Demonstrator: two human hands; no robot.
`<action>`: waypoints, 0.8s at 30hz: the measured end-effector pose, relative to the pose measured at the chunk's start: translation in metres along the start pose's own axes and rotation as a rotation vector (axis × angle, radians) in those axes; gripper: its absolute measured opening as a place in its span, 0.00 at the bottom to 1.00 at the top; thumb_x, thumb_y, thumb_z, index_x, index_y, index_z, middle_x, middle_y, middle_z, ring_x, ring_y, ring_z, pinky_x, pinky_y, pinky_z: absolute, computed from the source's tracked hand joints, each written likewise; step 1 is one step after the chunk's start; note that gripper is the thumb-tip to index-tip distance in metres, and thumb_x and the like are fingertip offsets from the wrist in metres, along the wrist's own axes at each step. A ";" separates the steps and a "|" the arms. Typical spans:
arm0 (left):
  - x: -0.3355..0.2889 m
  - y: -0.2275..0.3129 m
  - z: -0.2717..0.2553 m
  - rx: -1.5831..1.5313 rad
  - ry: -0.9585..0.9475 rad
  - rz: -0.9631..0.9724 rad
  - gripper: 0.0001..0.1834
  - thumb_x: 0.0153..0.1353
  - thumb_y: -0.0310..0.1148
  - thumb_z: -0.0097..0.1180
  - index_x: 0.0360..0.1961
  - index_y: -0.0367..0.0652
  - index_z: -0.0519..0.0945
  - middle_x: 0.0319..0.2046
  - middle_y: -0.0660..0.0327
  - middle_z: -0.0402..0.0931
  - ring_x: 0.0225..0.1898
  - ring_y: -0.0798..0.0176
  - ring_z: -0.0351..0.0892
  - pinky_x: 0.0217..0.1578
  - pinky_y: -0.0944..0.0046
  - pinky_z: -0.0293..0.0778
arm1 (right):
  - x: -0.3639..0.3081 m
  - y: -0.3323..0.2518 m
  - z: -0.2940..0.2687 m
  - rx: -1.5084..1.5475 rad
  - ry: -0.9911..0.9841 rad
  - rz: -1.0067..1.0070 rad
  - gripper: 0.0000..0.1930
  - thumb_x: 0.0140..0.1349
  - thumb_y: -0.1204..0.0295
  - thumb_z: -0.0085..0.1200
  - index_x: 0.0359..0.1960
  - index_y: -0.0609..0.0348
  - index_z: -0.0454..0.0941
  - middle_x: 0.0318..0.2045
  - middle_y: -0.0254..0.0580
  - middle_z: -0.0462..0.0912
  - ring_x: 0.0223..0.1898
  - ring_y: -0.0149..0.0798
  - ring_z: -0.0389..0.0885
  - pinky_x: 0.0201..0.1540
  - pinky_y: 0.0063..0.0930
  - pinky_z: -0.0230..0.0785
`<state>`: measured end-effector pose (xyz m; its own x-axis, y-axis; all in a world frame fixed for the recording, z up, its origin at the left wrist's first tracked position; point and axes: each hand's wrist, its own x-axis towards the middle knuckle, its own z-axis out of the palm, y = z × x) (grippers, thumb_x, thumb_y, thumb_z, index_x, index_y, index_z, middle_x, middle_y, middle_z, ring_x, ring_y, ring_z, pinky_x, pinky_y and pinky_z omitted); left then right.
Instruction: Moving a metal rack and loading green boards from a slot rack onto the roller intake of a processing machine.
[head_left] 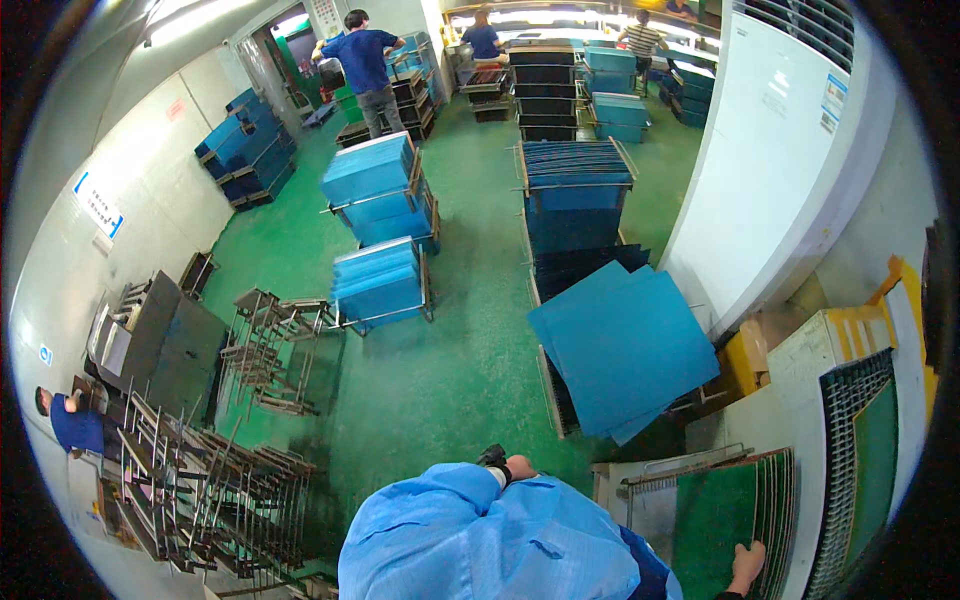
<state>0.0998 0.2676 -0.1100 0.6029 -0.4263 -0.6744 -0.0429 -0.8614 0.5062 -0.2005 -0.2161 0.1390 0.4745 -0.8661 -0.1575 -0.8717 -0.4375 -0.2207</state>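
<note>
At the lower right, a green panel (708,525) stands in a row of upright panels (776,500). Its right edge meets the bent fingers of the right hand (745,568); I cannot tell whether they pinch it. Before the blue smock (480,540), the left hand (520,467) shows too little to tell its grip. Open green floor (440,370) stretches ahead, jutted into by fanned blue sheets (630,350).

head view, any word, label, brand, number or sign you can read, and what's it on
None reads clearly:
Blue-edged sign on the left wall: blurred
Pink notice, same wall: too small
Round blue sticker, same wall: too small
Blue-and-white label on the white cabinet: too small
Poster at the back: too small
</note>
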 end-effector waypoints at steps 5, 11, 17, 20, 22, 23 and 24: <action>0.002 0.005 0.002 -0.016 -0.012 0.003 0.24 0.42 0.52 0.51 0.29 0.41 0.80 0.32 0.47 0.76 0.36 0.48 0.75 0.38 0.57 0.70 | -0.011 -0.015 -0.003 -0.142 0.030 0.065 0.18 0.45 0.73 0.56 0.38 0.69 0.71 0.37 0.56 0.73 0.41 0.53 0.71 0.42 0.39 0.63; 0.005 0.007 0.009 -0.015 -0.013 -0.003 0.24 0.41 0.52 0.52 0.28 0.41 0.81 0.32 0.47 0.76 0.36 0.48 0.75 0.39 0.56 0.71 | -0.006 -0.001 0.012 -0.181 0.093 0.082 0.21 0.45 0.69 0.58 0.41 0.67 0.71 0.39 0.53 0.74 0.42 0.52 0.72 0.43 0.40 0.64; 0.010 -0.006 0.021 -0.030 0.021 -0.015 0.24 0.39 0.53 0.54 0.28 0.42 0.81 0.31 0.48 0.77 0.36 0.49 0.76 0.38 0.57 0.71 | -0.007 -0.011 0.010 -0.201 0.116 0.080 0.21 0.47 0.69 0.57 0.42 0.65 0.70 0.40 0.52 0.74 0.43 0.51 0.72 0.44 0.40 0.64; 0.004 0.006 0.021 -0.029 0.033 -0.050 0.24 0.38 0.52 0.55 0.28 0.42 0.81 0.31 0.49 0.77 0.35 0.50 0.76 0.38 0.58 0.71 | -0.008 -0.007 0.014 -0.239 0.095 0.147 0.19 0.49 0.71 0.55 0.44 0.65 0.70 0.42 0.51 0.73 0.44 0.50 0.71 0.44 0.38 0.65; 0.005 0.001 0.024 -0.032 0.015 -0.039 0.24 0.38 0.52 0.55 0.28 0.42 0.81 0.31 0.49 0.77 0.35 0.50 0.76 0.38 0.58 0.71 | -0.007 -0.005 0.016 -0.251 0.122 0.158 0.19 0.50 0.70 0.55 0.44 0.64 0.70 0.43 0.51 0.73 0.45 0.49 0.71 0.44 0.38 0.65; 0.006 -0.001 0.025 -0.034 -0.007 -0.025 0.23 0.38 0.52 0.55 0.28 0.42 0.81 0.31 0.49 0.77 0.35 0.50 0.76 0.38 0.58 0.71 | -0.007 -0.004 0.015 -0.247 0.119 0.132 0.20 0.50 0.70 0.55 0.44 0.64 0.70 0.43 0.50 0.73 0.45 0.49 0.71 0.44 0.39 0.65; 0.007 -0.002 0.026 -0.036 -0.006 -0.026 0.23 0.38 0.52 0.55 0.28 0.42 0.81 0.31 0.49 0.77 0.35 0.50 0.76 0.38 0.58 0.71 | -0.009 -0.007 0.011 -0.244 0.117 0.108 0.20 0.50 0.69 0.55 0.45 0.63 0.70 0.43 0.50 0.73 0.45 0.48 0.71 0.44 0.39 0.65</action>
<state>0.0831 0.2595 -0.1295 0.5983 -0.4057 -0.6909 0.0016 -0.8617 0.5074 -0.1976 -0.2027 0.1314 0.3728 -0.9264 -0.0525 -0.9266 -0.3747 0.0319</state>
